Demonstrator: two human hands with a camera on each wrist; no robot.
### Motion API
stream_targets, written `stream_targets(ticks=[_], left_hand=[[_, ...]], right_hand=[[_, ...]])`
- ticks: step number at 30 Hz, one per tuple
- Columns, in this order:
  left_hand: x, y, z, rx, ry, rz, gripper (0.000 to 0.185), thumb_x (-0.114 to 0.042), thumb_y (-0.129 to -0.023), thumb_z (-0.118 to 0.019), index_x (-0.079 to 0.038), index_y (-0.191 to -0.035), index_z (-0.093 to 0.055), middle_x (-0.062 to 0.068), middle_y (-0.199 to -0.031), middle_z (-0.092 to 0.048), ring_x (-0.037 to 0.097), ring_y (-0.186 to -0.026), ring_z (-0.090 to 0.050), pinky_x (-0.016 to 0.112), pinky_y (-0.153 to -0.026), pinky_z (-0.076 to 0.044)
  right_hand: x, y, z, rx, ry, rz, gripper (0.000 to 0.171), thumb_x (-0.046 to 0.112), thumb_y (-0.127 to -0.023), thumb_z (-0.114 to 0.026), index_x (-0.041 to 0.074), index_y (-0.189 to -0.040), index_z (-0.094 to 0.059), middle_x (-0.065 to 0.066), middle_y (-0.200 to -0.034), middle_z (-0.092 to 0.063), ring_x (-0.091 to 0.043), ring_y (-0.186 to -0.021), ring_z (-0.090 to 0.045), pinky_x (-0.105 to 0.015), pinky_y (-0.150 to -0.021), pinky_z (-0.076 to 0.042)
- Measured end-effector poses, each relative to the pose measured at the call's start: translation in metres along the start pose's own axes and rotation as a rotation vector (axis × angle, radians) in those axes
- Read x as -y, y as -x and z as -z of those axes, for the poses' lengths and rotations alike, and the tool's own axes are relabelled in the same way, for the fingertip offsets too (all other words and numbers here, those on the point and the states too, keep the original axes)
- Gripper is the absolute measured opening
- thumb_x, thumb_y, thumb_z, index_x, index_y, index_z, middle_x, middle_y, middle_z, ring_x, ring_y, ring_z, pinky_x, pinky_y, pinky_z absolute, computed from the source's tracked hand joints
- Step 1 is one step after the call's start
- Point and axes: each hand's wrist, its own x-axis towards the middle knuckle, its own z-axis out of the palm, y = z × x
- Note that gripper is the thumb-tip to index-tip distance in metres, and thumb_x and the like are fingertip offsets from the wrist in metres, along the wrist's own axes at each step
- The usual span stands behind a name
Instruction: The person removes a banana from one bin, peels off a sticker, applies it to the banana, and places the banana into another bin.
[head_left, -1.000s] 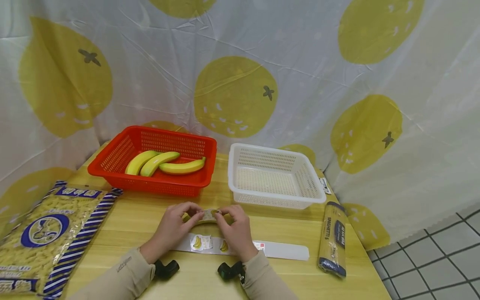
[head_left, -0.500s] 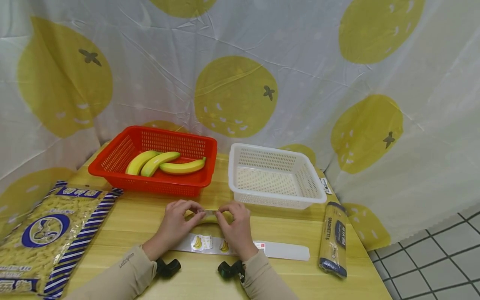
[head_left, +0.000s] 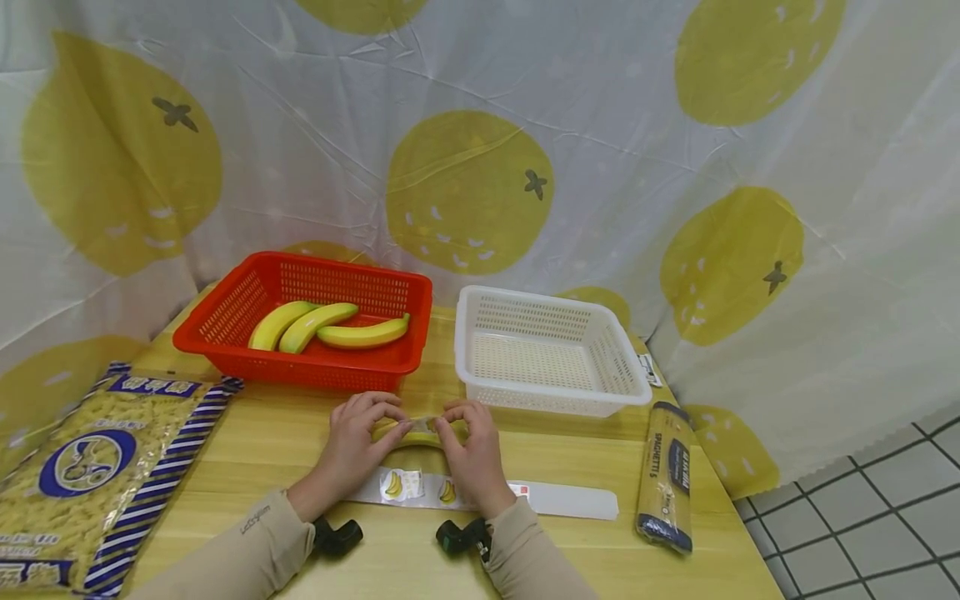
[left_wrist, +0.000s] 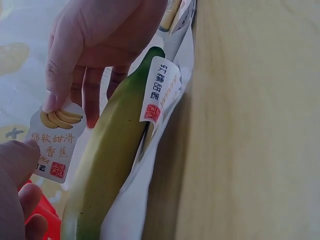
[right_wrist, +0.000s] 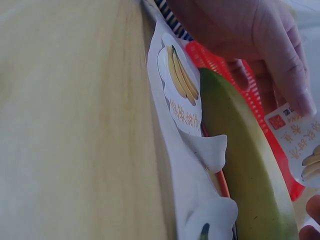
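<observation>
A yellow banana (head_left: 420,439) lies across the table in front of both hands. Over its upper side is a white banana sticker (left_wrist: 55,142), printed with a bunch of bananas and characters. My left hand (head_left: 358,437) pinches one edge of this sticker, its thumb on the printed face. My right hand (head_left: 472,450) pinches the opposite edge, as the right wrist view shows, with fingers curled behind. On the near side of the banana lies a white backing strip (head_left: 573,502) bearing several more stickers (head_left: 402,485); my right forearm partly covers it.
A red basket (head_left: 315,367) with several bananas (head_left: 365,335) stands at back left, a white basket (head_left: 558,403) at back right. A large pasta bag (head_left: 112,467) lies left, and a spaghetti pack (head_left: 665,479) near the right edge. A patterned curtain (head_left: 330,167) hangs behind.
My right fingers have risen and spread slightly, and more of the banana shows between the hands. The sticker stays between both hands; baskets and bags have not moved.
</observation>
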Motion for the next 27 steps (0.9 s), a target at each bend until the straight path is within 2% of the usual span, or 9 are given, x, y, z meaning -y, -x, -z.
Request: stream_targets(ticks=[6, 9, 14, 19, 27], left_hand=[[0.0036, -0.0005, -0.0024, 0.0, 0.008, 0.018, 0.018, -0.016, -0.084, -0.086, -0.022, -0.094, -0.073, -0.01, -0.095, -0.068, 0.016, -0.097, -0.059, 0.047, -0.091, -0.031], [0.0051, -0.0011, -0.0034, 0.014, 0.03, 0.023, 0.018, -0.014, -0.084, -0.086, -0.021, -0.094, -0.073, -0.01, -0.096, -0.069, 0.015, -0.097, -0.061, 0.042, -0.09, -0.04], [0.0068, -0.0017, -0.0041, 0.051, 0.065, 0.044, 0.016, -0.014, -0.087, -0.084, -0.02, -0.095, -0.072, -0.011, -0.099, -0.07, 0.012, -0.1, -0.063, 0.034, -0.084, -0.051], [0.0064, -0.0011, -0.0046, 0.085, 0.083, 0.085, 0.015, -0.016, -0.087, -0.084, -0.021, -0.095, -0.072, -0.01, -0.098, -0.072, 0.014, -0.1, -0.065, 0.04, -0.086, -0.055], [0.0084, -0.0001, -0.0069, 0.13, 0.144, 0.161, 0.023, -0.012, -0.086, -0.085, -0.016, -0.104, -0.071, -0.002, -0.102, -0.071, 0.02, -0.1, -0.069, 0.05, -0.09, -0.056]], right_hand=[[-0.0024, 0.0004, -0.0017, 0.043, -0.043, -0.089, 0.01, 0.02, -0.1, -0.069, 0.014, -0.094, -0.064, -0.014, -0.116, -0.069, -0.02, -0.114, -0.062, -0.043, -0.094, -0.05], [-0.0033, 0.0009, -0.0025, 0.058, -0.058, -0.148, 0.011, 0.022, -0.1, -0.07, 0.014, -0.094, -0.065, -0.014, -0.116, -0.069, -0.018, -0.112, -0.064, -0.04, -0.096, -0.05], [-0.0044, 0.0016, -0.0035, 0.057, -0.06, -0.161, 0.013, 0.023, -0.1, -0.07, 0.013, -0.093, -0.065, -0.013, -0.114, -0.07, -0.018, -0.111, -0.065, -0.04, -0.099, -0.05], [-0.0028, 0.0025, -0.0034, 0.068, -0.067, -0.185, 0.012, 0.022, -0.099, -0.071, 0.014, -0.094, -0.064, -0.007, -0.112, -0.07, -0.017, -0.11, -0.065, -0.04, -0.101, -0.05], [0.0007, 0.0017, -0.0035, 0.095, -0.046, -0.23, 0.013, 0.012, -0.092, -0.076, 0.013, -0.098, -0.064, 0.0, -0.11, -0.069, -0.017, -0.11, -0.065, -0.04, -0.103, -0.049]])
